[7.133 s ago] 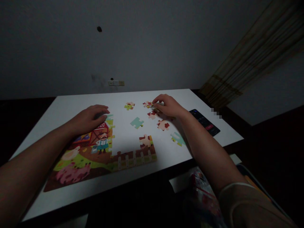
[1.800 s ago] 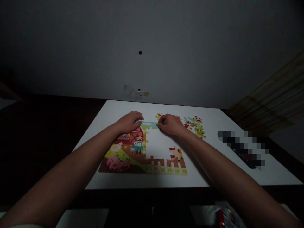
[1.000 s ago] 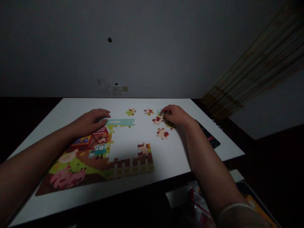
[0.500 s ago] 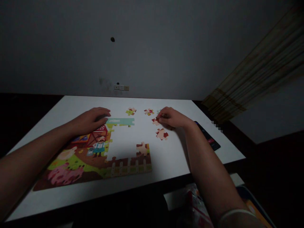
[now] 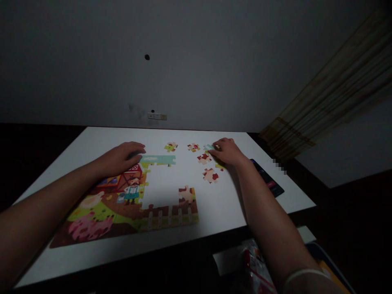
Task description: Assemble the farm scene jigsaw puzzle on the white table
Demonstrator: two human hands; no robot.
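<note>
A partly joined farm jigsaw puzzle (image 5: 105, 204) lies on the white table, showing a barn, a farmer, a pig and a fence, with a gap at its upper right. My left hand (image 5: 122, 157) rests over its top edge by the sky strip (image 5: 157, 159), fingers stretched and holding nothing. My right hand (image 5: 228, 151) has thumb and forefinger closed at a light-blue puzzle piece (image 5: 209, 148), which still looks flat on the table. Just below lie a brown-and-cream piece (image 5: 204, 159) and a larger one (image 5: 210, 175). Part of another piece (image 5: 219, 166) shows under my right hand.
Two more loose pieces lie toward the back, a green one (image 5: 170, 147) and a mottled one (image 5: 193, 147). A dark phone (image 5: 268, 179) is right of my right forearm. Below the table's front edge is a clear plastic bag (image 5: 257, 265). A wall stands behind.
My right hand has moved slightly right and away from me, off the brown-and-cream piece and onto the light-blue one. My left hand stays on the puzzle. The view has shifted slightly.
</note>
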